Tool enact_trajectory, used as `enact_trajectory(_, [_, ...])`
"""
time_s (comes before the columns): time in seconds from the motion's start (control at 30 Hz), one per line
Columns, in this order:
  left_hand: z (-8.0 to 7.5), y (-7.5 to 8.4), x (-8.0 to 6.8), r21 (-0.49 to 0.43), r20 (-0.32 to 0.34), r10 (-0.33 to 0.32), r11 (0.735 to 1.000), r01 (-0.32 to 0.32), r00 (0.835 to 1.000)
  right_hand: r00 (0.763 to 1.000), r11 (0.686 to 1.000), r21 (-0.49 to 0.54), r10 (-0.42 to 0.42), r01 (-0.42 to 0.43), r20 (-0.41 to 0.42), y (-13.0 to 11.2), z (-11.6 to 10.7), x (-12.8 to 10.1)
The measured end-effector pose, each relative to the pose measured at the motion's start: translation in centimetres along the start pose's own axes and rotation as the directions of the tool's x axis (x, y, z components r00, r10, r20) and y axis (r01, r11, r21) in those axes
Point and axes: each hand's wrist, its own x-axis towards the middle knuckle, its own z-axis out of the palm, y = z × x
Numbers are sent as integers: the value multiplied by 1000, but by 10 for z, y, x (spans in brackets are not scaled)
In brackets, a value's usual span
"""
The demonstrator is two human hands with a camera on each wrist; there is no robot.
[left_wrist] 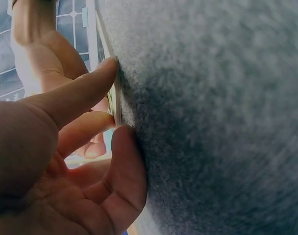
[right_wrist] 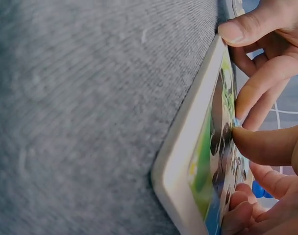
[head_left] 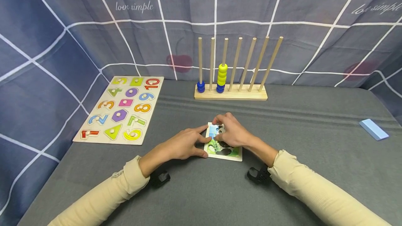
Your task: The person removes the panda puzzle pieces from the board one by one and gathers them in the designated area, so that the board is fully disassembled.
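The panda jigsaw puzzle (head_left: 220, 148) lies on the surface (head_left: 204, 198), its far right part hidden under the right hand (head_left: 233, 132); I can't tell whether those bent fingers pinch a piece. Left hand (head_left: 185, 143), fingers spread, touches the puzzle's left edge. Beyond the puzzle stands a bead rack (head_left: 230, 95).

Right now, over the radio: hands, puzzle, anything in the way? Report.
Left hand on puzzle, left side. Right hand on it too, fingers curled, grip unclear. Puzzle lying on table. No obstruction seen; rack beyond, apart.
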Motion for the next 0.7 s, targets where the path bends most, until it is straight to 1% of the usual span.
enact_trajectory(0.23, [0, 0, 0, 1, -4, 7, 1000, -7, 1000, 998, 997, 49, -60, 59, 3, 4, -2, 0])
enact_trajectory(0.4, [-1, 0, 1, 1, 8, 9, 1000, -9, 1000, 998, 993, 97, -61, 60, 9, 6, -7, -1])
enact_trajectory(0.57, [-1, -2, 2, 7, 2, 12, 1000, -12, 1000, 999, 997, 56, -47, 47, -3, 2, -7, -1])
enact_trajectory(0.7, [-1, -2, 1, 5, -2, 18, 1000, -18, 1000, 998, 999, 11, -46, 46, -35, 1, -4, -3])
